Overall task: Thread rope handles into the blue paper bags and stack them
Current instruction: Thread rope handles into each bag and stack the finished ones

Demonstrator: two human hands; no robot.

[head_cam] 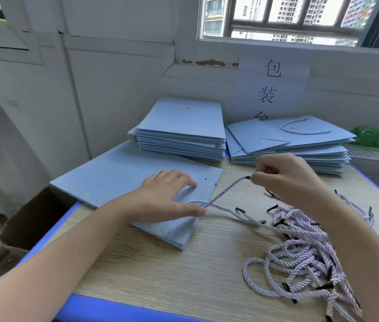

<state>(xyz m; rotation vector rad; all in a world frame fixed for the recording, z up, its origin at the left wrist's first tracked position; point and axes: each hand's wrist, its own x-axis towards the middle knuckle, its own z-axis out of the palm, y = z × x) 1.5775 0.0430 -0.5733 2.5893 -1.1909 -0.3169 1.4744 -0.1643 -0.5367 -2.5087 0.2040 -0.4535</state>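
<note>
My left hand (pixel 170 196) lies flat, fingers spread, on a flat blue paper bag (pixel 123 180) on the table (pixel 183 275). My right hand (pixel 283 180) pinches the black tip of a twisted pale purple rope (pixel 225 190). One pile (pixel 299 142) has handles already. Another pile (pixel 183 135) and many loose ropes (pixel 304 247) still wait.
</note>
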